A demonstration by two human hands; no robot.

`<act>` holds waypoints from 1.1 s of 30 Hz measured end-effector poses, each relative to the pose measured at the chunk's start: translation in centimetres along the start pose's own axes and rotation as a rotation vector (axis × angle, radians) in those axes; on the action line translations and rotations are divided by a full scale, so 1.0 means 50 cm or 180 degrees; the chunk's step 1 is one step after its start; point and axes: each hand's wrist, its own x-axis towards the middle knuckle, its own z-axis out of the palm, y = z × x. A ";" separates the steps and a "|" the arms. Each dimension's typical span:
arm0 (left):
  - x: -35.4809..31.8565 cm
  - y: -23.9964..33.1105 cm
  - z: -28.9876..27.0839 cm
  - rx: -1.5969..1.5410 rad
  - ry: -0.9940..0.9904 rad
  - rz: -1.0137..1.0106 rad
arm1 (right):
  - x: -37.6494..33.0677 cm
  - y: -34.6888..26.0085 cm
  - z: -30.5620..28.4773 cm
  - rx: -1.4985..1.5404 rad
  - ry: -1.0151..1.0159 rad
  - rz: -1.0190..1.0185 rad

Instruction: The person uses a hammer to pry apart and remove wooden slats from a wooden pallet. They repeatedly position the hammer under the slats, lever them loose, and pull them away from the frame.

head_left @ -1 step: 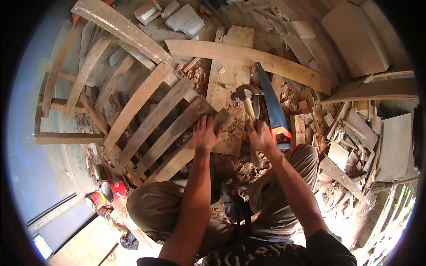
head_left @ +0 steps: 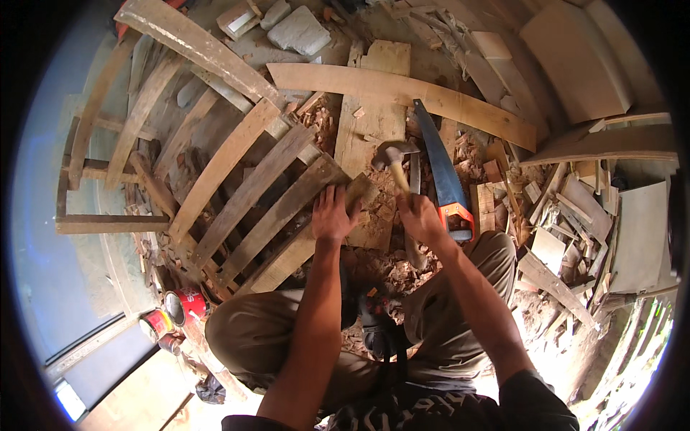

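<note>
My right hand [head_left: 420, 215] grips the wooden handle of a hammer [head_left: 392, 154], its metal head raised over a flat board [head_left: 374, 136]. My left hand [head_left: 332, 214] presses down on a small wooden piece [head_left: 359, 190] at the near end of a slatted wooden frame [head_left: 244, 190]. The hammer head hangs just beyond and to the right of that piece. I am crouched, with my knees below both hands.
A hand saw [head_left: 440, 165] with a blue blade and orange handle lies right of the hammer. A long curved plank [head_left: 431, 97] crosses behind. Wood offcuts [head_left: 560, 215] and chips litter the right side. Two small tins [head_left: 180, 307] stand at lower left, grey blocks [head_left: 298, 30] at top.
</note>
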 end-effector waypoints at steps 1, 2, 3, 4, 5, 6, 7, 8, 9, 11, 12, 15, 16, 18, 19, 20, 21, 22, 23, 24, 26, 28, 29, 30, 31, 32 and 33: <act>0.011 0.003 0.000 -0.0005 -0.0067 -0.0051 | 0.010 0.020 -0.003 0.0094 -0.0024 -0.0148; 0.017 0.007 -0.002 -0.0013 -0.0134 -0.0102 | 0.029 0.047 -0.016 -0.0881 -0.0020 -0.0968; 0.019 0.005 -0.003 -0.0010 -0.0196 -0.0176 | 0.035 0.065 -0.002 -0.0710 0.0126 -0.0603; 0.019 0.008 -0.002 0.0044 -0.0065 -0.0113 | 0.026 0.073 0.014 -0.0539 0.0260 -0.0234; 0.020 0.012 -0.001 0.0097 0.0066 -0.0054 | 0.017 0.081 0.029 -0.0367 0.0392 0.0133; 0.011 0.008 0.000 0.0185 0.0175 -0.0036 | 0.002 0.049 0.031 -0.0013 0.0274 0.0405; 0.009 0.008 -0.007 0.0106 -0.0041 -0.0138 | -0.013 0.012 0.029 0.0329 0.0187 0.0688; 0.019 0.018 -0.014 -0.0006 -0.0273 -0.0207 | -0.019 0.007 0.024 0.0254 0.0140 0.0649; 0.024 0.020 -0.018 -0.0119 -0.0489 -0.0283 | -0.018 -0.004 0.019 0.0172 0.0091 0.0595; 0.011 0.015 -0.011 -0.0053 -0.0459 -0.0316 | -0.010 -0.012 0.011 0.0267 0.0133 0.0564; 0.009 0.006 -0.008 -0.0009 -0.0416 -0.0353 | -0.006 -0.013 0.021 0.0274 0.0247 0.0321; 0.006 -0.003 -0.002 -0.0108 -0.0288 -0.0318 | 0.017 0.075 0.043 -0.0701 0.0719 -0.1423; 0.009 0.007 -0.006 -0.0063 -0.0480 -0.0345 | 0.034 0.122 0.023 -0.1061 0.0506 -0.1683; 0.013 0.023 -0.026 -0.0083 -0.0877 -0.0323 | 0.045 0.148 -0.009 -0.1066 0.0046 -0.1323; 0.021 0.020 -0.035 -0.0160 -0.1039 -0.0243 | 0.038 0.139 -0.019 -0.0629 -0.0136 -0.0712; 0.028 0.019 -0.042 -0.0276 -0.1041 -0.0249 | 0.032 0.126 -0.031 -0.0215 -0.0233 -0.0099; 0.029 0.015 -0.036 -0.0417 -0.1059 -0.0237 | -0.005 0.099 -0.031 0.0187 -0.0308 0.0420; 0.018 -0.001 -0.034 -0.0323 -0.0979 -0.0235 | -0.041 0.058 -0.024 0.0574 -0.0368 0.0918; 0.001 -0.015 -0.030 -0.0245 -0.0903 -0.0198 | -0.087 -0.005 -0.021 0.0811 -0.0417 0.1296; 0.006 -0.004 -0.029 -0.0393 -0.0840 -0.0160 | -0.122 -0.012 -0.034 0.0676 -0.0399 0.1330; 0.015 0.007 -0.049 -0.0619 -0.0702 -0.0078 | -0.198 -0.008 -0.057 0.0574 -0.0406 0.1368; -0.012 -0.021 -0.066 -0.0664 -0.0366 0.0009 | -0.278 -0.004 -0.052 0.0731 -0.0522 0.1416; -0.028 -0.022 -0.069 -0.0741 -0.0223 0.0096 | -0.320 0.004 -0.054 0.0845 -0.0518 0.1494; -0.046 -0.030 -0.093 -0.0810 -0.0194 0.0055 | -0.358 0.009 -0.054 0.0909 -0.0638 0.1461; -0.041 -0.026 -0.127 -0.0916 -0.0150 0.0085 | -0.386 0.017 -0.061 0.0979 -0.0679 0.1419; -0.041 -0.023 -0.166 -0.1014 -0.0111 0.0115 | -0.409 0.020 -0.062 0.1053 -0.0725 0.1376; -0.013 0.005 -0.241 -0.1323 -0.0556 0.0162 | -0.419 0.020 -0.076 0.1189 -0.0725 0.1424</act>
